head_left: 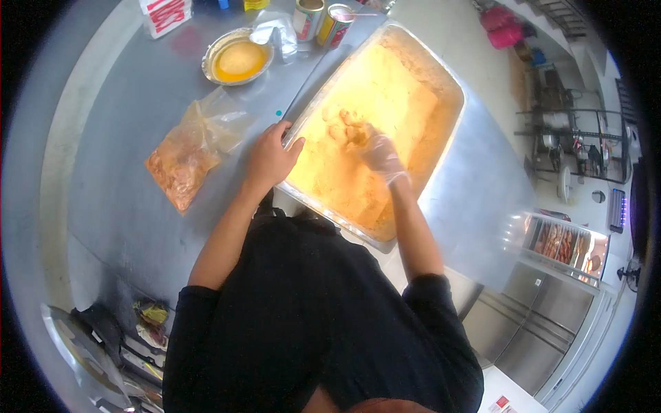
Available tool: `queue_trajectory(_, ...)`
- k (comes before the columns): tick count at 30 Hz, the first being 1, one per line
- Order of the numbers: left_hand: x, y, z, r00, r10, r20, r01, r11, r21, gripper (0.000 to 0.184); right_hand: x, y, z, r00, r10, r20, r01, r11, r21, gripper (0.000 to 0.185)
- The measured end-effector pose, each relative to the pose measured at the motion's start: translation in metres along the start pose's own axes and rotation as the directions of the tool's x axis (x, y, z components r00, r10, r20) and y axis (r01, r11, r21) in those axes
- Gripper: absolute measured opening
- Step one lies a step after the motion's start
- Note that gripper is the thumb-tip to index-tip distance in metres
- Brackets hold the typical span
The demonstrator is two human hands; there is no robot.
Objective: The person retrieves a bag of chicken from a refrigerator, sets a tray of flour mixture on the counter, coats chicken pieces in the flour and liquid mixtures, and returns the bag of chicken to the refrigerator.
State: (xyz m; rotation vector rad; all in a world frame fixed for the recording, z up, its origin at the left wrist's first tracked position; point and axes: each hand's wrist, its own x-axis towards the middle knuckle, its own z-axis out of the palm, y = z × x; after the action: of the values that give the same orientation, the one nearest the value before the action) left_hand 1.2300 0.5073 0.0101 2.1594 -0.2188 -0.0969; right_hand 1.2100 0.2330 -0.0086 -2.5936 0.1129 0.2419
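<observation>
1. Through the head camera I see the tray at the worktop's near edge, set at a slant. It holds pale yellow powder, with lumpy coated pieces near its middle.
2. I judge the powder light, soft and loose; the pieces look tender and dusty, best cupped from below. The filled tray is probably heavy and stiff, best held by opposite rims.
3. The right hand, in a clear glove, dips into the powder beside the pieces. Its fingertips are buried, so I cannot tell whether it grasps one.
4. The left hand is bare, fingers loosely parted, thumb against the tray's left rim, not closed round it.
5. Left of that hand lies a plastic bag of reddish-brown contents; towards the worktop's far edge stand a bowl of yellow liquid and two cans.
</observation>
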Motion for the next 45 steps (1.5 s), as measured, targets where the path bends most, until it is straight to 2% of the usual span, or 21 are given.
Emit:
queue_trajectory(2, 0.0, -0.006, 0.003, 0.999, 0.04, -0.016, -0.04, 0.999, 0.002, 0.042, 0.001, 0.0, 0.018, 0.997, -0.004, -0.072, -0.009, 0.985, -0.175, 0.042)
queue_trajectory(3, 0.0, -0.006, 0.003, 0.999, 0.033, -0.002, -0.033, 0.999, 0.001, 0.042, 0.001, 0.014, 0.034, 0.981, -0.075, -0.181, 0.033, 0.974, -0.223, 0.04)
queue_trajectory(4, -0.001, -0.003, 0.0, 1.0, 0.025, 0.012, -0.025, 1.0, 0.002, 0.042, 0.003, 0.015, 0.034, 0.985, -0.023, -0.173, 0.014, 0.999, -0.049, 0.04)
queue_trajectory(6, 0.0, -0.002, -0.003, 1.0, 0.01, 0.021, -0.01, 1.0, 0.003, 0.042, 0.008, 0.019, 0.033, 0.989, 0.07, -0.128, -0.029, 0.955, 0.295, 0.041)
queue_trajectory(9, -0.001, -0.002, -0.003, 1.0, -0.001, 0.021, 0.001, 1.0, -0.004, 0.043, -0.003, 0.004, -0.019, 0.969, 0.22, 0.109, -0.246, 0.844, 0.477, 0.045)
queue_trajectory(13, 0.0, -0.001, -0.003, 0.999, 0.003, 0.039, -0.003, 1.0, -0.003, 0.045, 0.002, 0.017, -0.037, 0.962, 0.256, 0.093, -0.254, 0.721, 0.645, 0.053)
queue_trajectory(15, 0.001, 0.002, -0.006, 0.999, 0.004, 0.051, -0.005, 1.0, 0.014, 0.045, 0.004, 0.008, -0.04, 0.969, 0.234, 0.084, -0.247, 0.876, 0.413, 0.048)
queue_trajectory(17, 0.0, 0.006, -0.007, 0.998, -0.002, 0.06, 0.0, 0.999, 0.044, 0.046, 0.006, -0.008, -0.03, 0.982, 0.181, 0.046, -0.186, 0.968, 0.17, 0.042)
queue_trajectory(19, 0.0, 0.003, -0.005, 0.999, 0.017, 0.039, -0.019, 0.998, 0.052, 0.047, 0.009, -0.022, 0.0, 0.996, 0.087, -0.01, -0.087, 0.994, -0.068, 0.036)
queue_trajectory(22, 0.0, 0.002, -0.005, 0.998, 0.015, 0.06, -0.018, 0.999, 0.049, 0.049, 0.014, -0.014, 0.033, 0.987, 0.01, -0.162, -0.046, 0.974, -0.221, 0.036)
queue_trajectory(25, 0.002, 0.004, -0.009, 0.996, -0.022, 0.089, 0.018, 0.999, 0.04, 0.049, 0.021, -0.044, -0.002, 0.965, 0.258, -0.048, -0.26, 0.965, -0.029, 0.035)
queue_trajectory(27, 0.002, 0.004, -0.009, 0.995, -0.029, 0.091, 0.026, 0.999, 0.033, 0.049, 0.027, -0.02, -0.007, 0.981, 0.165, -0.105, -0.165, 0.986, 0.01, 0.034)
queue_trajectory(30, 0.0, -0.002, -0.006, 0.996, -0.012, 0.091, 0.01, 1.0, 0.025, 0.05, 0.035, -0.008, -0.013, 0.991, 0.061, -0.12, -0.072, 0.993, -0.089, 0.033)
queue_trajectory(32, 0.003, -0.003, -0.005, 0.994, -0.008, 0.107, 0.008, 1.0, 0.004, 0.051, 0.043, -0.015, -0.015, 0.997, 0.053, -0.061, -0.057, 0.996, -0.074, 0.034)
queue_trajectory(35, 0.002, 0.002, -0.007, 0.997, 0.035, 0.073, -0.037, 0.999, 0.022, 0.048, 0.053, -0.006, 0.018, 0.986, -0.034, -0.165, 0.002, 0.981, -0.192, 0.03)
queue_trajectory(38, 0.003, -0.003, -0.004, 0.996, 0.052, 0.073, -0.051, 0.999, -0.017, 0.048, 0.067, 0.013, 0.031, 0.986, 0.036, -0.16, -0.08, 0.959, -0.274, 0.029)
queue_trajectory(41, 0.003, -0.005, -0.004, 0.99, -0.004, 0.138, 0.001, 1.0, 0.024, 0.053, 0.062, -0.002, -0.015, 0.989, 0.149, 0.004, -0.148, 0.987, -0.065, 0.028)
queue_trajectory(45, 0.003, -0.01, 0.0, 0.992, 0.011, 0.127, -0.011, 1.0, -0.005, 0.053, 0.066, 0.044, -0.032, 0.973, 0.231, -0.014, -0.228, 0.967, 0.113, 0.027)
